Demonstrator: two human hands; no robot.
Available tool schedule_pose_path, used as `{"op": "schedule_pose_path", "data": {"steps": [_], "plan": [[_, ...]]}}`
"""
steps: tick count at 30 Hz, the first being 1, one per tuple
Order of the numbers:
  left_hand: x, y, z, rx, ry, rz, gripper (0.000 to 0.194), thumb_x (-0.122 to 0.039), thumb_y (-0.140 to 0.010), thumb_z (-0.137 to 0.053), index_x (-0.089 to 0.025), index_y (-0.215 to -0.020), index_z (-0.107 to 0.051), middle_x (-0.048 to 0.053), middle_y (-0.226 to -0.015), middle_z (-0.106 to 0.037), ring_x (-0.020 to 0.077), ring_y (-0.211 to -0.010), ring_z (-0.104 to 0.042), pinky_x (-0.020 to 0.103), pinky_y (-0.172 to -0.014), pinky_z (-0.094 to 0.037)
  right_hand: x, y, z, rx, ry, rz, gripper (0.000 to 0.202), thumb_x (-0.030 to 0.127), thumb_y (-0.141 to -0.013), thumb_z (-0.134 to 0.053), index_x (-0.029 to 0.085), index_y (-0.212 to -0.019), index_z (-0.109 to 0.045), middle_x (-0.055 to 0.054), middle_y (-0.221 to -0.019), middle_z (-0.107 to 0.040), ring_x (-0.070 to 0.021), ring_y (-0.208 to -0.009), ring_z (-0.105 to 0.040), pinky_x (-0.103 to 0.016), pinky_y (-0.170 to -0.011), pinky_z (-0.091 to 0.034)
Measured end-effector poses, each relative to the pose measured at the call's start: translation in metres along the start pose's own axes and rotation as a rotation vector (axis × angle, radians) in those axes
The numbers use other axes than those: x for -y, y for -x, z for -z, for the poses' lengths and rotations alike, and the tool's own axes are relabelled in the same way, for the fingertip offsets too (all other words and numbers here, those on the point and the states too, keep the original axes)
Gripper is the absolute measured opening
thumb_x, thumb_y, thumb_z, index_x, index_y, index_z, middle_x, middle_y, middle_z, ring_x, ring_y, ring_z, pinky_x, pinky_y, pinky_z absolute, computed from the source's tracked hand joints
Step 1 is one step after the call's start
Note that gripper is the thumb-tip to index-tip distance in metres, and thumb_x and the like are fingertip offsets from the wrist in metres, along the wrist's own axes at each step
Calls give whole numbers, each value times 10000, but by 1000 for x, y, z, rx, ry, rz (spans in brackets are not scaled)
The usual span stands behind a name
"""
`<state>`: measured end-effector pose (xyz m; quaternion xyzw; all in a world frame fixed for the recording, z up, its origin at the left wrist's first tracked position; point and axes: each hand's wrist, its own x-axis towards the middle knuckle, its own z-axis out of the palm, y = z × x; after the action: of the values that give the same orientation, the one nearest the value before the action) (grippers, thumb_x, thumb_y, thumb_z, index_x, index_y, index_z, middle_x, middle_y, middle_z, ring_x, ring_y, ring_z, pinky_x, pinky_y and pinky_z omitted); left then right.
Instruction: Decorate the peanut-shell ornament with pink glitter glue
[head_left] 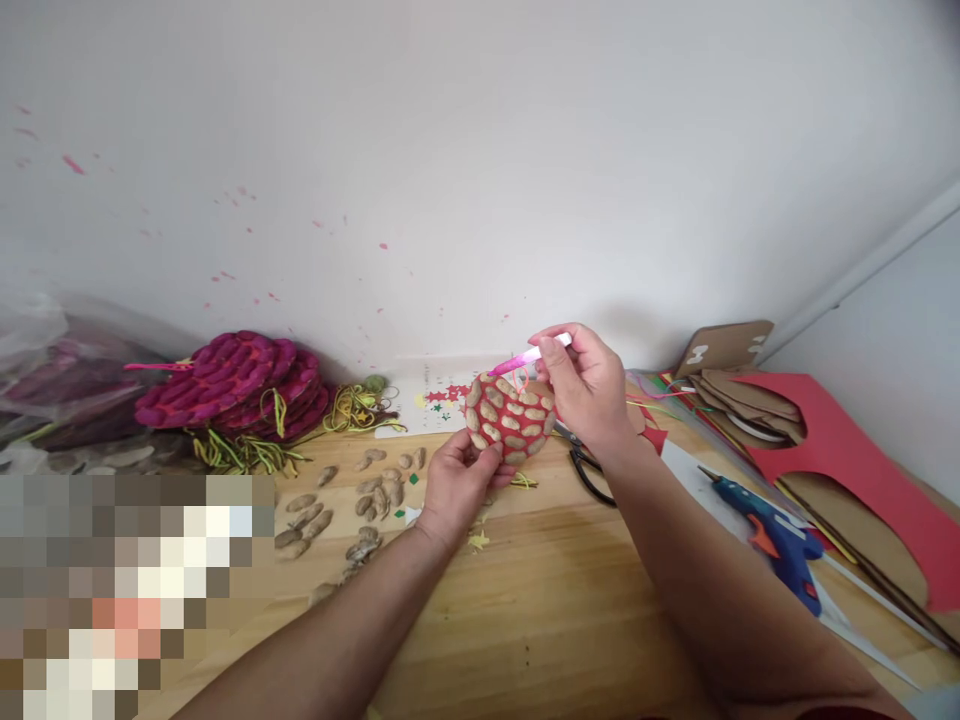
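Observation:
My left hand (466, 482) grips the lower edge of a round red disc covered with peanuts (513, 412), holding it tilted up above the table. In my right hand (586, 385) is a white paint brush or marker with a magenta front (531, 354), pinched between thumb and fingers. Its tip meets a peanut at the disc's upper left edge, or hovers just over it; I cannot tell which. The peanuts on the disc look bare and tan. Loose peanuts (380, 497) lie on the table left of my left hand.
Purple-painted peanut discs (225, 385) are stacked at the left against the wall, beside yellow-green strings (360, 408). Black-handled scissors (589, 478), a blue glue gun (776, 545) and cut red card (862, 450) lie to the right. A blurred patch covers the lower left.

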<state>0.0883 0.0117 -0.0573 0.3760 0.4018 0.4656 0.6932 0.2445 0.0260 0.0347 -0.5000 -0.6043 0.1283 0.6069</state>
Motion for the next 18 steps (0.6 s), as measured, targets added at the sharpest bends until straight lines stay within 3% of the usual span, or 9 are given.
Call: {"op": "schedule_pose_path", "data": {"steps": [4, 18], "plan": [[0, 0, 0, 3, -12, -1, 403, -381, -612, -906, -158, -857, -677, 16, -730, -751, 155, -563, -717, 230, -545, -586, 6, 4, -2, 30, 84, 62, 258, 458, -992, -577, 221, -946, -668, 26, -716, -619, -110, -613, -562, -250, -609, -448], [0, 1, -1, -7, -13, -3, 411, -381, -609, -905, -158, -883, -695, 20, -761, -753, 150, -572, -708, 241, -559, -586, 11, 5, -2, 47, 140, 70, 223, 412, -992, -574, 216, -933, -663, 32, -680, -597, -107, -586, -520, -251, -597, -417]]}}
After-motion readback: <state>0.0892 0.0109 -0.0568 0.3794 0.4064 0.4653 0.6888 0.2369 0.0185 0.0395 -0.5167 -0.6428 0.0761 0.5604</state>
